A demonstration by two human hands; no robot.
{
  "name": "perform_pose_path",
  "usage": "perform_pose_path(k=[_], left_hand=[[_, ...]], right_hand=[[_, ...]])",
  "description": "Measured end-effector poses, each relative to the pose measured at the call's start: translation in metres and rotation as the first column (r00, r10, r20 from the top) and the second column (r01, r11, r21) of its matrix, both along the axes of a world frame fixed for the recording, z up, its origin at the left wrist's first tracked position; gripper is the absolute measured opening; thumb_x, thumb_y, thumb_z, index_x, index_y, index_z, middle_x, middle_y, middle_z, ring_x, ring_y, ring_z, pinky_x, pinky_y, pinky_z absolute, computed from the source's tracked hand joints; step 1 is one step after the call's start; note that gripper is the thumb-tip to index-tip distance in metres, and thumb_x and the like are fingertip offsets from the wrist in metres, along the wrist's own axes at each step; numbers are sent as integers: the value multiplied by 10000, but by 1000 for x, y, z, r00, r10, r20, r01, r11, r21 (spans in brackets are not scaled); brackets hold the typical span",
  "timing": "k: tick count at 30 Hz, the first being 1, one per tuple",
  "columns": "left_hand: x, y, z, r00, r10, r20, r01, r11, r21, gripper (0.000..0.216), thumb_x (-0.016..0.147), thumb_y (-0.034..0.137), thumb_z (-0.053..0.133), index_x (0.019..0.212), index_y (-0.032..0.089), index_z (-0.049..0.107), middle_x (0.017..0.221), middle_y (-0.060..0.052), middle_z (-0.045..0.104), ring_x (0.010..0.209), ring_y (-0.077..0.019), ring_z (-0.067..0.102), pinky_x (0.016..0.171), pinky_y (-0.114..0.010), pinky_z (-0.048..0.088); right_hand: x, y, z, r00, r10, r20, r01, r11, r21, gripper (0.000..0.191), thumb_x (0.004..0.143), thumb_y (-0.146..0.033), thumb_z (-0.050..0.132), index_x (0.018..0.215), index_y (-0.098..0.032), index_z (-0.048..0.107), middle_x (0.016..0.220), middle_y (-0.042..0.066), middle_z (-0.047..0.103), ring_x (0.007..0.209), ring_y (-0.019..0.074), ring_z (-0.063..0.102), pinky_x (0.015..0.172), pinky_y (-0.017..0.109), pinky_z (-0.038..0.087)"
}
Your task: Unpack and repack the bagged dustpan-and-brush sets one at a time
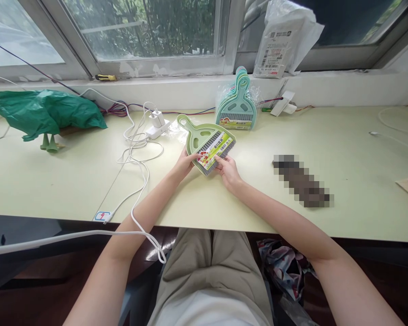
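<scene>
A light-green dustpan [194, 137] with a grey-bristled brush [230, 146] set in it is held up over the table, tilted with its handle toward the upper left. A printed label [215, 149] with mushrooms on it wraps the brush. My left hand [185, 164] grips the dustpan's lower left edge, thumb on the front. My right hand [228, 171] pinches the lower right edge by the bristles, its thumb on the label. Just behind, a stack of similar dustpan sets [237, 100], the front one turquoise, leans upright against the wall in clear plastic.
White cables [146, 174] run across the table [258, 199] left of my arms, from a power strip [157, 129]. A green plastic bag [47, 113] lies at the left. A blurred dark object [301, 181] lies at the right. On the sill are a yellow cutter [106, 78] and a white package [280, 45].
</scene>
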State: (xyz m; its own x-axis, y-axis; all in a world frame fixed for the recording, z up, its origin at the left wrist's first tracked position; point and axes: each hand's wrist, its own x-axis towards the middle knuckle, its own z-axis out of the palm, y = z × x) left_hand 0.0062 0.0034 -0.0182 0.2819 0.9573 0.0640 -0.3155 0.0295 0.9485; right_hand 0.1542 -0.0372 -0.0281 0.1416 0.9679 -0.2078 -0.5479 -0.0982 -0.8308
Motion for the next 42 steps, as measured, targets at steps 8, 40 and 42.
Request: perform_pose_path(k=[8, 40, 42], left_hand=[[0, 3, -3, 1000, 3, 2, -3, 1000, 7, 743, 618, 143, 684, 1319, 228, 454, 1169, -57, 659, 1136, -277, 605, 1011, -475, 463], [-37, 34, -19, 249, 440, -863, 152, 862, 483, 554, 906, 324, 468, 1443, 223, 380, 1364, -181, 500, 1307, -344, 423, 1119, -598, 164], [-41, 32, -15, 162, 538, -827, 103, 825, 556, 566, 904, 348, 486, 1450, 237, 386, 1236, -177, 560, 1207, -349, 497, 1107, -620, 151]], right_hand=[[0, -2, 2, 999, -11, 46, 12, 1000, -14, 86, 838, -139, 585, 903, -185, 617, 892, -7, 738, 700, 114, 688, 644, 238, 577], [47, 30, 3, 943, -285, -173, 290, 957, 4, 229, 841, -21, 555, 1002, -175, 610, 874, 14, 724, 746, 92, 693, 734, 206, 596], [49, 31, 2, 939, -293, -180, 297, 955, -6, 217, 856, -26, 536, 999, -171, 610, 871, 16, 723, 744, 91, 692, 733, 205, 597]])
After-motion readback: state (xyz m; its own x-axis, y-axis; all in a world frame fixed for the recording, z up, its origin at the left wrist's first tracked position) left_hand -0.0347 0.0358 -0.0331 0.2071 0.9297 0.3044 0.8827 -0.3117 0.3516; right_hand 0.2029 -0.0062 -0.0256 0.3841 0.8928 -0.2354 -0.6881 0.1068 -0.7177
